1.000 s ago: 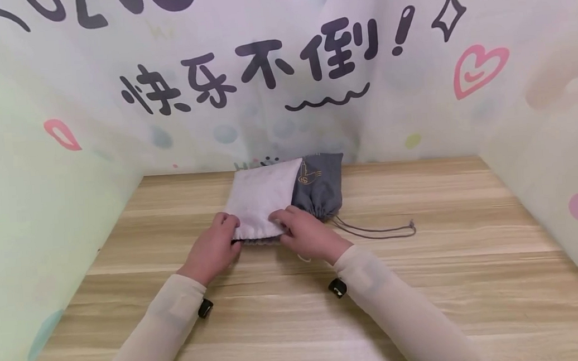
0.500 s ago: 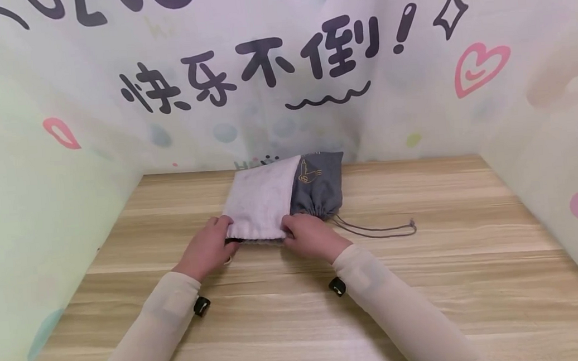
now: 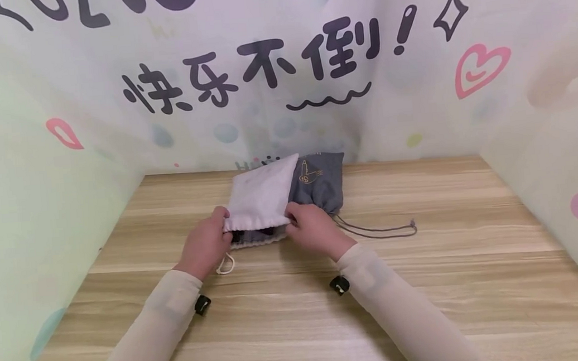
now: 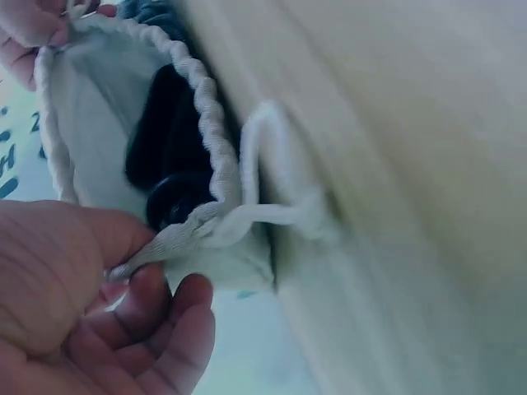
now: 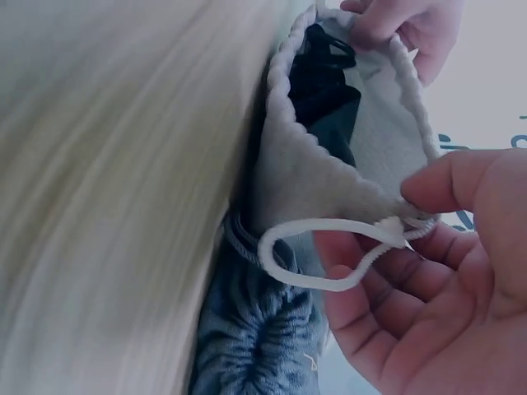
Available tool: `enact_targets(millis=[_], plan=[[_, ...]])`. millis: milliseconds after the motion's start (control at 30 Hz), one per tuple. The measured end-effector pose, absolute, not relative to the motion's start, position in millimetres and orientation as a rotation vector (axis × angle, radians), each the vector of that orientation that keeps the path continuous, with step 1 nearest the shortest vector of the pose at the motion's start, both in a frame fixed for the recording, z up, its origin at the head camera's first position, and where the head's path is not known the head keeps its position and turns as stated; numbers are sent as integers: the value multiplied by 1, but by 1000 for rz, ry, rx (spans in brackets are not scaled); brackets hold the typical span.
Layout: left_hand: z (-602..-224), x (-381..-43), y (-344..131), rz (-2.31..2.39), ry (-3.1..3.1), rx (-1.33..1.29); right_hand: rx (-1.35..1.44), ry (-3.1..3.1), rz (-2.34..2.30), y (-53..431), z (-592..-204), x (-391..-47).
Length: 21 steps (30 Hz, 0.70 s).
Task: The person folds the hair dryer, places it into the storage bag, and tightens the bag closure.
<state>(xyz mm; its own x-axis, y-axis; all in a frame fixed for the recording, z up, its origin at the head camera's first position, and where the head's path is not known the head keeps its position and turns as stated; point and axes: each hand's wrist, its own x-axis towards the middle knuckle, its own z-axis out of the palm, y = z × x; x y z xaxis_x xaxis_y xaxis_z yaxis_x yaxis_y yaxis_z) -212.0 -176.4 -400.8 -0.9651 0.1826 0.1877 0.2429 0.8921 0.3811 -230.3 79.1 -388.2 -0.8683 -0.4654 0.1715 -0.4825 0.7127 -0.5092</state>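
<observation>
A white drawstring bag (image 3: 262,196) lies near the back of the table, its gathered mouth spread apart toward me. My left hand (image 3: 206,241) pinches the left corner of the mouth between thumb and fingers. At the right corner, my right hand (image 3: 315,229) pinches the rim the same way. Inside the bag, the left wrist view shows a dark object (image 4: 169,132) with a rounded black part; the right wrist view shows black folds and a loop (image 5: 325,82). White cord loops (image 4: 268,164) hang from the bag's corners, one (image 5: 317,255) by my right hand.
A grey drawstring bag (image 3: 319,181) with a yellow line drawing lies at the right, partly behind the white one, its mouth gathered closed. Its grey cord (image 3: 383,232) trails right on the wooden table (image 3: 299,325). A printed cloth wall (image 3: 265,132) stands behind.
The white bag's upper rim has been lifted, and its mouth now gapes with dark contents showing. My right hand has gone from lying over the rim to pinching its corner.
</observation>
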Motion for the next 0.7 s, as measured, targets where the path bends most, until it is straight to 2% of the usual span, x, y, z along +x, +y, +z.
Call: enact_targets(millis=[267, 700], plan=[[-398, -206, -187, -552, -2929, -479, 727, -2877, 914, 87, -387, -231], [-399, -188, -199, -444, -3124, -504, 931, -3021, 756, 102, -394, -233]])
